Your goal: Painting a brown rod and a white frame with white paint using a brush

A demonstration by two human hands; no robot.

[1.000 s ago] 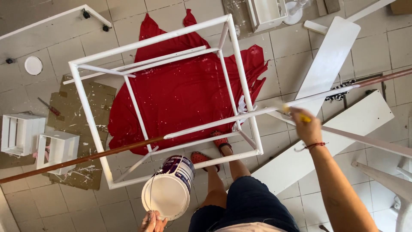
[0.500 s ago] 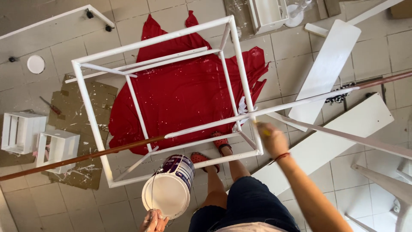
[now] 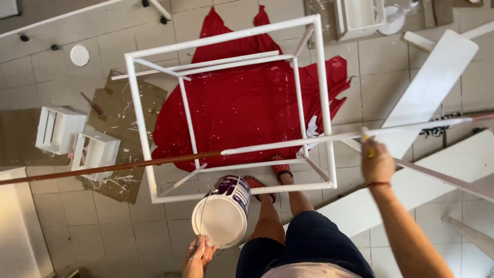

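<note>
Head view, looking straight down. At lower centre of the frame I see the left hand, fingers curled shut on the thin wire handle of a paint bucket that hangs open-topped, full of white paint, just below the near rail of a white metal frame. At centre right the right hand is raised, fingers clamped on a yellow-handled paintbrush whose tip touches a long pole; the pole is bare wood at left, white at right. Beneath the frame a red drop cloth covers the tiled floor; white boards lie at right, two small white crates at left
</note>
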